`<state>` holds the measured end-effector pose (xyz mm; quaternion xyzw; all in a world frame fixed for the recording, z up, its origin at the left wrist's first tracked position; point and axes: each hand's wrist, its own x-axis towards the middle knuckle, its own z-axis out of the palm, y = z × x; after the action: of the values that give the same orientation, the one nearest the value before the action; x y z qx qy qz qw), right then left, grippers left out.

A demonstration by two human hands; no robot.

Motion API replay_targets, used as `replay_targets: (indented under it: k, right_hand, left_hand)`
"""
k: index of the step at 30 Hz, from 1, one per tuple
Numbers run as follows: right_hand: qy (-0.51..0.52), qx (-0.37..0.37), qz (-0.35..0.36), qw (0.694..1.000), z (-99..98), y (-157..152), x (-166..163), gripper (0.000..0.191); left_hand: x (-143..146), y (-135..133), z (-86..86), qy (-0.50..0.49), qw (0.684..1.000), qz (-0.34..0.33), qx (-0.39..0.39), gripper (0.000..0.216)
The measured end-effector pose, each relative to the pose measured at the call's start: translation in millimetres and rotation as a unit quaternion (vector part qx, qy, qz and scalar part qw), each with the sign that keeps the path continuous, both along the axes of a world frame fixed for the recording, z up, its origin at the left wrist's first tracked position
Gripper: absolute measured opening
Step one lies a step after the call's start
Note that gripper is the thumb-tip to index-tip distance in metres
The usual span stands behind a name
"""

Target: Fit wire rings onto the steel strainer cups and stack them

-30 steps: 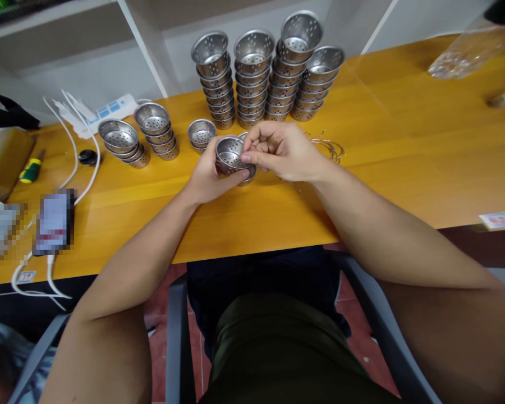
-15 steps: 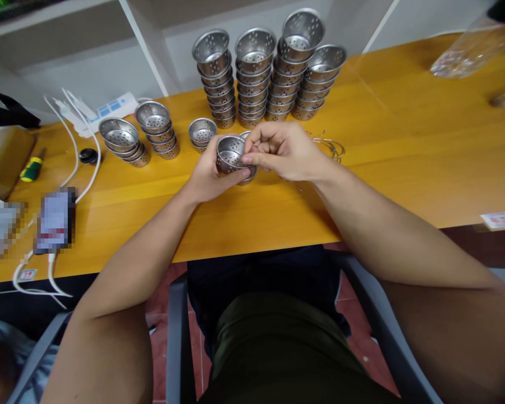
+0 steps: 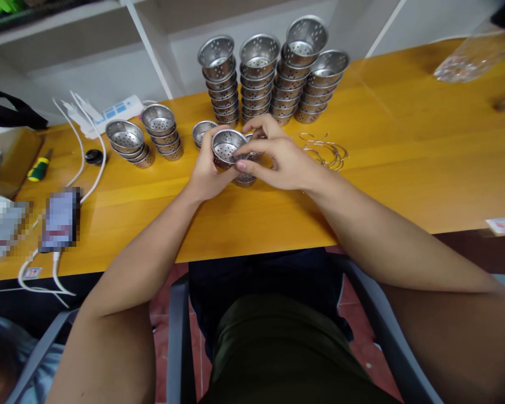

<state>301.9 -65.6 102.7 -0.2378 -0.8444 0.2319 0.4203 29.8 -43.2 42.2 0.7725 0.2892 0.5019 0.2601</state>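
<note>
A perforated metal strainer basket (image 3: 227, 147) is held above the table, its mouth tilted up toward me. My left hand (image 3: 208, 174) wraps around its left side, with the thumb along the front. At its right edge, my right hand (image 3: 278, 157) has the index finger at the rim and the thumb just below, closed on the basket. More baskets sit under and behind my hands, partly covered; one shows below the held basket (image 3: 244, 180). Just right of my right hand lie several thin wire rings (image 3: 328, 154).
Tall stacks of strainer baskets (image 3: 258, 84) stand at the back. Shorter stacks (image 3: 162, 132) are to the left, near a power strip (image 3: 120, 109), a screwdriver (image 3: 39, 167) and a phone (image 3: 60, 219) with white cables. A clear plastic bag (image 3: 467, 62) lies far right.
My right hand's fingers have spread from a tight pinch to a wider hold at the basket's rim. The basket has tipped more upright and shifted slightly left.
</note>
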Motion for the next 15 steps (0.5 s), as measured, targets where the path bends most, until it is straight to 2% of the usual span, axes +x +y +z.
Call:
replay_targets:
  k: [4, 8, 12, 15]
  right_hand:
    - [-0.006, 0.015, 0.003, 1.000, -10.9, 1, -6, 0.058]
    - [0.030, 0.022, -0.061, 0.997, -9.1, 4, -3, 0.073]
    - [0.013, -0.003, -0.157, 0.988, -5.3, 13, 6, 0.065]
    - [0.002, -0.018, -0.179, 0.984, -7.2, 20, 11, 0.058]
  left_hand:
    - [-4, -2, 10.5, 0.018, 0.999, 0.027, 0.034, 0.110]
    - [-24, 13, 17.2, 0.034, 0.988, 0.132, 0.070, 0.109]
    - [-45, 39, 11.0, 0.053, 0.975, 0.215, 0.024, 0.108]
    - [-50, 55, -1.2, 0.054, 0.970, 0.236, -0.008, 0.106]
